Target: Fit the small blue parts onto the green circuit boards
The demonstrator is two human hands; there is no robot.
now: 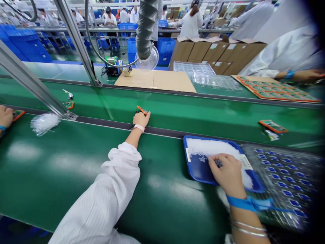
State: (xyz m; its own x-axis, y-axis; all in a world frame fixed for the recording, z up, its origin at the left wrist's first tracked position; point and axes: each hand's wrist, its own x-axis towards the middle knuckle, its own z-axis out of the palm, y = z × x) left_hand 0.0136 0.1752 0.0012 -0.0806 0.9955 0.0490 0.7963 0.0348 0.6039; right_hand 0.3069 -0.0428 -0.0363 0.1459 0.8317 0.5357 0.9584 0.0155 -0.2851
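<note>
My left hand [141,119] reaches over the dark rail to the green belt, its fingers closed on an orange-edged circuit board [142,110]. On the right, my right hand [226,171] is over a blue tray [203,176] of small white pieces [212,147]. Its fingertips are pinched together beside a few dark bits; whether they grip one is too small to tell. A clear plastic tray with blue squares [284,179] lies right of the blue tray.
Orange-edged boards lie on the belt [177,115] at left and right. A metal post [38,86] slants at left beside a crumpled plastic bag [45,122]. A grey duct [146,30] hangs ahead. Another person's hand [5,116] is at far left; a white-sleeved person works at upper right.
</note>
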